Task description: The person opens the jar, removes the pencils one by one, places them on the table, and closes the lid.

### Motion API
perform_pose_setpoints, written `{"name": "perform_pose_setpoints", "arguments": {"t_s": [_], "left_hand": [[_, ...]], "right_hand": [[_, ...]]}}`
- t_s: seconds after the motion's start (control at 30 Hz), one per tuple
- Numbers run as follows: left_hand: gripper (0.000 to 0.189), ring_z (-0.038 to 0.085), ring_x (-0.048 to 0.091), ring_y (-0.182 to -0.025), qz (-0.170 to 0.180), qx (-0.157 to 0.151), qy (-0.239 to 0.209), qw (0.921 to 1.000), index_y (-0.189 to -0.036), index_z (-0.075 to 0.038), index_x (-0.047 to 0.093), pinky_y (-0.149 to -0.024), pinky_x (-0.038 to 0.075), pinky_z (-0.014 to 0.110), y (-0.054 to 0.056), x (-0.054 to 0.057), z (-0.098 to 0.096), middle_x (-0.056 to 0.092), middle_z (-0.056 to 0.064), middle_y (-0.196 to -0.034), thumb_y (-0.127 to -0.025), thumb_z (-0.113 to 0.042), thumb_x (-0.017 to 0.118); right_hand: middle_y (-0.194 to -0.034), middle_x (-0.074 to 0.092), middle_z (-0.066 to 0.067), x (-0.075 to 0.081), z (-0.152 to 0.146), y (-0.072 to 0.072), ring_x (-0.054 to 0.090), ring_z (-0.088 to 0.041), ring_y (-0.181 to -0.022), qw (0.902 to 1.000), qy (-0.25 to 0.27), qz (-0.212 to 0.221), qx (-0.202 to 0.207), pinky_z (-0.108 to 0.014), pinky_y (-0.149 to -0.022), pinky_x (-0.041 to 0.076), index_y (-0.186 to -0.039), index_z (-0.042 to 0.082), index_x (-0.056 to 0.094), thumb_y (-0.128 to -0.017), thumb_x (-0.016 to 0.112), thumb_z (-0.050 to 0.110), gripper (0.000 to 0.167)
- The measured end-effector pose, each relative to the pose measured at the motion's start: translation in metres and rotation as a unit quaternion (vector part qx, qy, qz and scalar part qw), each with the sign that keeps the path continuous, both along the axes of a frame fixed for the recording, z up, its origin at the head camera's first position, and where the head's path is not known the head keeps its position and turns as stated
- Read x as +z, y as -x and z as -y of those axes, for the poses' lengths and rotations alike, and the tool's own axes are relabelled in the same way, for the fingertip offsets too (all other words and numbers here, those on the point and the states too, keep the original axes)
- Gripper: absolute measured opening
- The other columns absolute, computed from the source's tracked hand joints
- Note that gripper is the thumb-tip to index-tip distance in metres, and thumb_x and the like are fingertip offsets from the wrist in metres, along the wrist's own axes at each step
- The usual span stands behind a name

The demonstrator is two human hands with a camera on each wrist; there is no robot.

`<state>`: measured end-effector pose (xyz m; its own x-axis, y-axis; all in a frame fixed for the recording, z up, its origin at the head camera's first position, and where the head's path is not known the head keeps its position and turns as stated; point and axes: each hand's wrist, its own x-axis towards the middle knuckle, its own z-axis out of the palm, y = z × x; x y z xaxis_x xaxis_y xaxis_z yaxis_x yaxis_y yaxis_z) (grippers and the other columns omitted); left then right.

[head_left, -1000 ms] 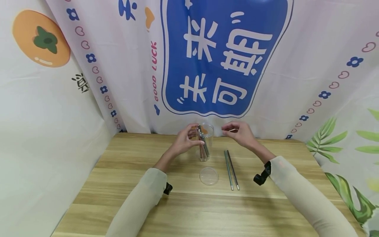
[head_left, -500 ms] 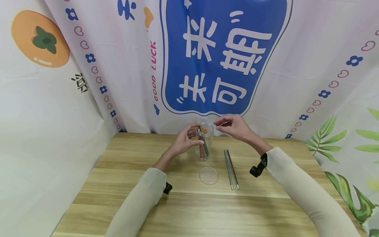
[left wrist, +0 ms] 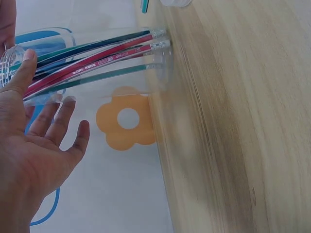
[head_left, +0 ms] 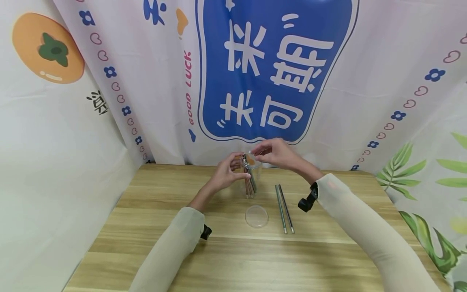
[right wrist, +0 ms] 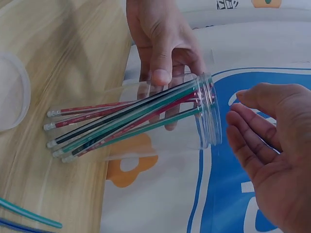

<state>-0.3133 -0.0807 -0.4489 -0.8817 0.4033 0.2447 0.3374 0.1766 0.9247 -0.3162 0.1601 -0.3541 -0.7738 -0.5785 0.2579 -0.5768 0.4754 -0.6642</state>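
Note:
A clear plastic jar (right wrist: pixel 211 128) stands near the table's back edge. Several red, teal and dark pencils (right wrist: pixel 131 117) lean inside it, their eraser ends at the bottom. My left hand (head_left: pixel 226 172) holds the jar from its left side, thumb in front and fingers behind. At the jar's mouth is my right hand (head_left: pixel 277 154), with bent, relaxed fingers and nothing between them. The right wrist view shows its fingertips (right wrist: pixel 234 114) just beyond the threaded rim, apart from it.
A round clear lid (head_left: pixel 257 216) lies flat in front of the jar. To its right, a teal pencil (head_left: pixel 280 207) and a dark pencil (head_left: pixel 287 211) lie close together on the wooden table (head_left: pixel 233 263). A printed cloth (head_left: pixel 164 101) hangs right behind the table.
My right hand has moved left, from beside the jar to its mouth. The left hand, the jar, the lid and the loose pencils have stayed in place.

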Motion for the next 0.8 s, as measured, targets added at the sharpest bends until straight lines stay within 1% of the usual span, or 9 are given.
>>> {"name": "perform_pose_setpoints", "arguments": {"t_s": [0.2, 0.27, 0.4, 0.57, 0.8], "left_hand": [[0.079, 0.038, 0.062, -0.134, -0.002, -0.001, 0.002, 1.0000, -0.154, -0.005, 0.046, -0.113, 0.048, 0.062, -0.001, 0.000, -0.001, 0.060, 0.022, -0.146, -0.087, -0.009, 0.088], [0.078, 0.038, 0.063, -0.133, -0.004, -0.002, 0.002, 1.0000, -0.153, -0.006, 0.047, -0.112, 0.049, 0.061, -0.001, 0.000, -0.001, 0.061, 0.023, -0.145, -0.087, -0.008, 0.088], [0.076, 0.039, 0.063, -0.132, -0.009, -0.003, -0.001, 1.0000, -0.152, -0.005, 0.047, -0.113, 0.050, 0.058, -0.001, 0.000, -0.001, 0.064, 0.023, -0.141, -0.087, -0.005, 0.087], [0.076, 0.039, 0.063, -0.133, -0.012, -0.001, 0.002, 0.9999, -0.152, -0.005, 0.048, -0.114, 0.049, 0.057, -0.001, 0.000, -0.001, 0.066, 0.020, -0.140, -0.087, -0.005, 0.088], [0.076, 0.036, 0.062, -0.134, -0.019, 0.001, 0.014, 0.9997, -0.152, -0.006, 0.048, -0.115, 0.050, 0.050, -0.001, -0.001, 0.000, 0.065, 0.019, -0.142, -0.088, -0.006, 0.088]], "right_hand": [[-0.111, 0.078, -0.015, 0.000, 0.010, 0.006, 0.076, -0.022, -0.095, 0.9991, -0.024, -0.016, 0.032, -0.037, -0.084, 0.065, -0.116, 0.000, 0.078, -0.097, 0.076, 0.003, 0.020], [-0.110, 0.078, -0.013, 0.000, 0.012, 0.007, 0.075, -0.021, -0.094, 0.9982, -0.034, -0.024, 0.042, -0.036, -0.083, 0.065, -0.117, 0.000, 0.078, -0.097, 0.076, 0.003, 0.020], [-0.109, 0.079, -0.011, -0.001, 0.017, 0.011, 0.076, -0.019, -0.093, 0.9961, -0.053, -0.038, 0.059, -0.034, -0.082, 0.065, -0.114, 0.002, 0.080, -0.096, 0.076, 0.001, 0.019], [-0.106, 0.080, -0.006, -0.003, 0.023, 0.015, 0.077, -0.018, -0.094, 0.9945, -0.066, -0.038, 0.071, -0.032, -0.084, 0.065, -0.110, 0.003, 0.081, -0.096, 0.075, -0.001, 0.016], [-0.106, 0.080, -0.008, -0.004, 0.027, 0.016, 0.077, -0.020, -0.096, 0.9935, -0.078, -0.034, 0.076, -0.034, -0.087, 0.065, -0.110, 0.003, 0.081, -0.096, 0.073, -0.001, 0.016]]}}
